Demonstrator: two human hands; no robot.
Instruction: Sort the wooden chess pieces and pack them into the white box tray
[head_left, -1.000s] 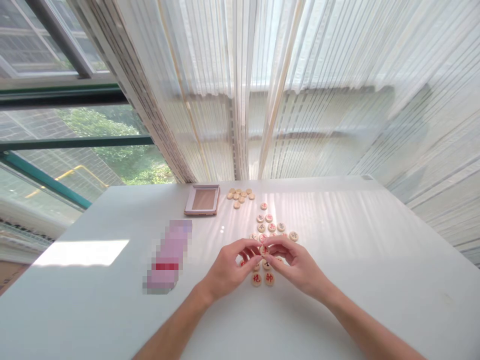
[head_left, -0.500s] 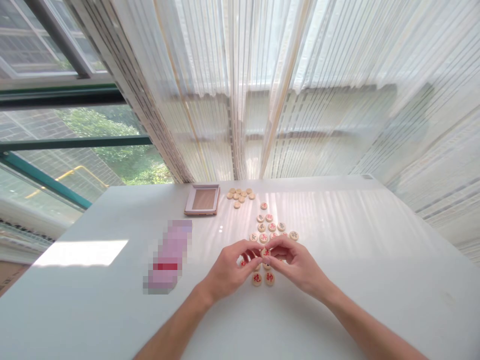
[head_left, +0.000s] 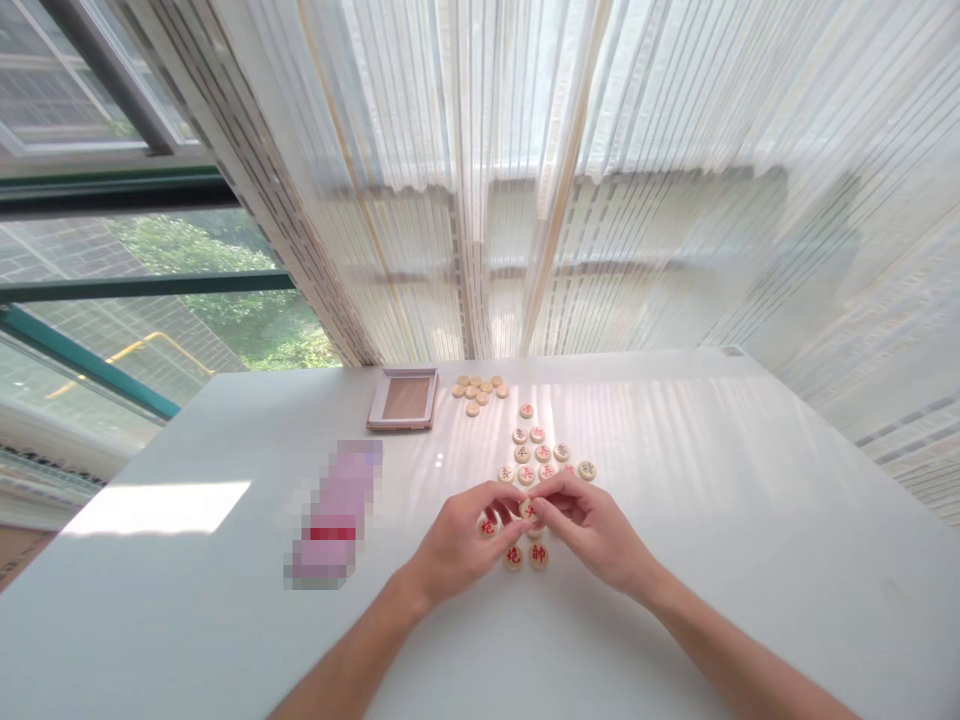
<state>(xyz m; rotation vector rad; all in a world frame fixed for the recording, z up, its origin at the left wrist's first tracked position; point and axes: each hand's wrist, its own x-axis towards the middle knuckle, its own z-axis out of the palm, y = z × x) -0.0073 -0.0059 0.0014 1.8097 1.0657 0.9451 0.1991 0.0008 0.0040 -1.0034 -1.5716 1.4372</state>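
My left hand (head_left: pixel 457 535) and my right hand (head_left: pixel 607 535) meet over the table, thumbs and fingertips closed around one round xiangqi piece (head_left: pixel 528 509). It is pale wood with a red character, partly covered by my right thumb. Below my fingers lie two red-marked pieces side by side, a cannon piece (head_left: pixel 512 556) and a general piece (head_left: pixel 538 556). Another red cannon piece (head_left: pixel 487 526) shows between my left thumb and fingers. Beyond my hands, red- and black-marked pieces lie face up in short rows, among them a red soldier piece (head_left: pixel 526 475). My hands hide some pieces.
A shallow open box (head_left: pixel 433 402) stands near the table's far edge. Right of it, several blank-looking wooden pieces (head_left: pixel 482 398) lie in a cluster. A blurred-out pink object (head_left: pixel 341 500) lies at the left on the white table (head_left: pixel 225 600). A striped curtain (head_left: pixel 495 200) hangs behind.
The held piece has turned slightly between my fingers, and my right thumb now covers more of its face. Both hands stay in nearly the same place; the view has shifted slightly.
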